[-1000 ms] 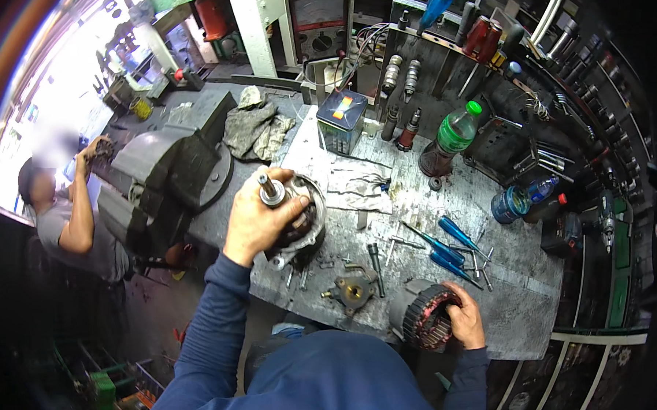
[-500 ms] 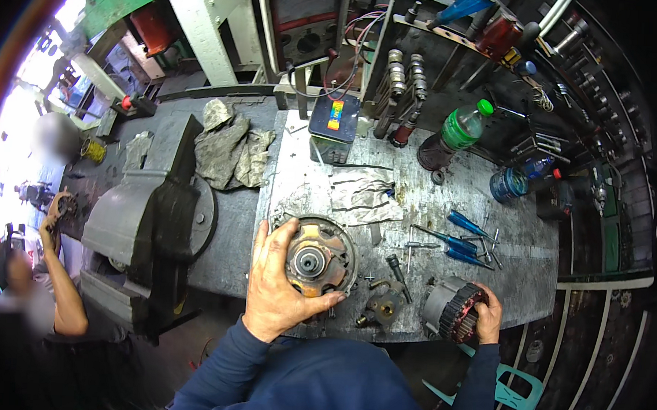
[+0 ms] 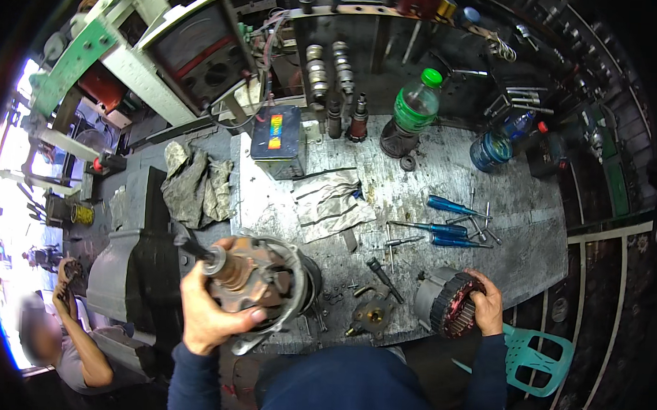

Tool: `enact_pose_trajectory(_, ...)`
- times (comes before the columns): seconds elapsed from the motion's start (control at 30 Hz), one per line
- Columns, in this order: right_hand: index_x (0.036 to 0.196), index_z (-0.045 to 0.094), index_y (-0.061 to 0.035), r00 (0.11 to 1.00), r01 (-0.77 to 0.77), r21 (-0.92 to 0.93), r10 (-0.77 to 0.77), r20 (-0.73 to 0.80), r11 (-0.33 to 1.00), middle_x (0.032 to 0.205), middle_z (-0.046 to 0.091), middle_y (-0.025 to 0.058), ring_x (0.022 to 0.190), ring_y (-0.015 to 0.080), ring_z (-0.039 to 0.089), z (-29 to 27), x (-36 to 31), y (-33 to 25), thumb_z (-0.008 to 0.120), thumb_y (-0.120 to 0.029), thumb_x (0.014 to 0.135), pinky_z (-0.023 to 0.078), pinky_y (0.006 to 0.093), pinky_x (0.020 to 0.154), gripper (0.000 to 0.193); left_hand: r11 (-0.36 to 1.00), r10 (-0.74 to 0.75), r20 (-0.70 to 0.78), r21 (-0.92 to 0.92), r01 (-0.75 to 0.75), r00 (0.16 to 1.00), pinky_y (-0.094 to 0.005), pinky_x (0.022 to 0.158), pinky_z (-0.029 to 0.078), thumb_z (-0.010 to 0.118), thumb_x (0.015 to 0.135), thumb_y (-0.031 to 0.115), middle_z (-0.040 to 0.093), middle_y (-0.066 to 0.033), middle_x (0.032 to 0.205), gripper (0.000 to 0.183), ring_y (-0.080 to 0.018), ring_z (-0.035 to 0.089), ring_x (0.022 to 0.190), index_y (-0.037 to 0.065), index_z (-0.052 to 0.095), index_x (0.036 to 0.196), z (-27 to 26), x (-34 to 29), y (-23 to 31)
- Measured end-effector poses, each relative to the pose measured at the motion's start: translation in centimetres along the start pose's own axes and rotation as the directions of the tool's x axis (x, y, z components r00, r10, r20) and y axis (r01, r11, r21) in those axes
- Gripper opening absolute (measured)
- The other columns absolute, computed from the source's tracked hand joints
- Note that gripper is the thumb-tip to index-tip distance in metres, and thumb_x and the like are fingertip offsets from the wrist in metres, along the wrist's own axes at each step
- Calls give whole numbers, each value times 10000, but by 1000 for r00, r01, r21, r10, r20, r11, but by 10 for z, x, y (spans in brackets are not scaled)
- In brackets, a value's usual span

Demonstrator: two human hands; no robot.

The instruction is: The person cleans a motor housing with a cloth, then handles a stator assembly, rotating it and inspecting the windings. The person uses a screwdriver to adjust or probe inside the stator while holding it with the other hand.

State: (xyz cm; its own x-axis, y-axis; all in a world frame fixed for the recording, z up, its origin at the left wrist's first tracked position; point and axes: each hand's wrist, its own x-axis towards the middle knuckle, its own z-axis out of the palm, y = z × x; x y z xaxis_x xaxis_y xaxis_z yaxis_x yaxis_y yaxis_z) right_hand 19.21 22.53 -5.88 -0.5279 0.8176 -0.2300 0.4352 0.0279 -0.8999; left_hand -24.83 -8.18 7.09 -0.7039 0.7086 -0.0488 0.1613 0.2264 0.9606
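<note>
My left hand (image 3: 205,320) grips an alternator rotor (image 3: 248,275) seated in its metal end housing. It is lifted and tilted over the bench's front edge, its shaft pointing up and left. At the right front, my right hand (image 3: 490,306) is closed on the rim of an alternator stator (image 3: 447,302), a grey and black ring with reddish windings inside. Between the two lies a small brassy bracket-like part (image 3: 371,317), beside a dark socket tool (image 3: 385,279). Small screws and bits lie near the rotor.
Blue screwdrivers (image 3: 448,229) and T-handled tools lie mid-right. A striped cloth (image 3: 332,204), a battery (image 3: 276,140), a green-capped bottle (image 3: 415,110) and a blue jar (image 3: 490,152) stand behind. A vise (image 3: 131,270) is at left, with another person (image 3: 91,348) beyond. A green chair (image 3: 538,361) is at right.
My left hand has raised the rotor and housing and tipped them leftward; the shaft previously faced up. My right hand still grips the stator. The view has shifted.
</note>
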Motion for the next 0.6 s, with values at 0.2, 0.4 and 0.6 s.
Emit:
enact_pose_trajectory(0.2,1362,683,59,1000,19,-7,-19,12,1000,1415,703,204,1366,299,639,-3,-1,2,543,-45,864,455,385,1187,528,976,180,142,97,-195,973,-409,1097,532,1007,535,394,725,-195,1288,1139,-278,720,1181,-123,560,1447,24,69,38)
enact_pose_trajectory(0.4,1350,686,61,999,6,2,-6,-42,1000,1426,695,207,1377,312,632,2,-4,-7,545,-41,864,450,397,1196,517,849,302,423,288,-443,854,-435,1104,542,988,554,450,731,-241,1289,1048,-374,730,1191,-62,627,1395,114,164,7)
enact_pose_trajectory(0.6,1422,632,55,984,-175,12,175,-37,984,1269,751,191,1166,230,710,8,-6,-18,580,58,880,519,340,1074,545,722,307,509,426,-546,804,-478,1169,487,956,589,481,690,-285,1330,1030,-450,633,1321,-10,615,1429,162,195,-37)
